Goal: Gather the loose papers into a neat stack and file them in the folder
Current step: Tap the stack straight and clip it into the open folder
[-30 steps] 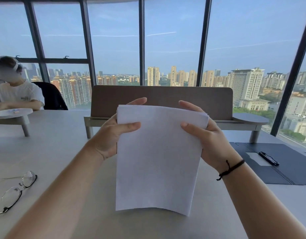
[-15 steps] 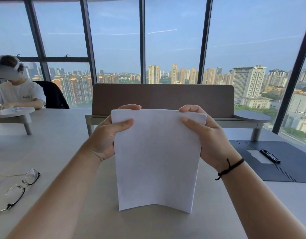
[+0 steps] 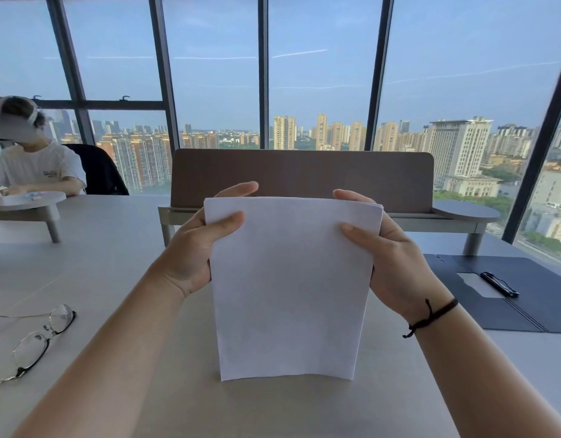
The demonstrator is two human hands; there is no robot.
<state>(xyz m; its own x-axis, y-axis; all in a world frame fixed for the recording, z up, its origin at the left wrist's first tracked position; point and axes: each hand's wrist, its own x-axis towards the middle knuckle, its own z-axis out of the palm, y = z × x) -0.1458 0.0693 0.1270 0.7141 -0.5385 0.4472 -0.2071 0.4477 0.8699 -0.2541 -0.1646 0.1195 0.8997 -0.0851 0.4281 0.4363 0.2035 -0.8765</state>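
Holding the paper stack (image 3: 290, 289) upright, long axis vertical, bottom edge on the table (image 3: 99, 263); left hand (image 3: 194, 248) and right hand (image 3: 396, 257) grip its 2 sides. Folder (image 3: 532, 308) lies open to my right, nearer the right hand.

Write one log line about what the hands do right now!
left hand: holds paper stack | right hand: same, upright on table | folder: open, right

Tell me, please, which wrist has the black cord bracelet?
The right hand, gripping the paper stack nearest the open folder; the left hand has a bare wrist.
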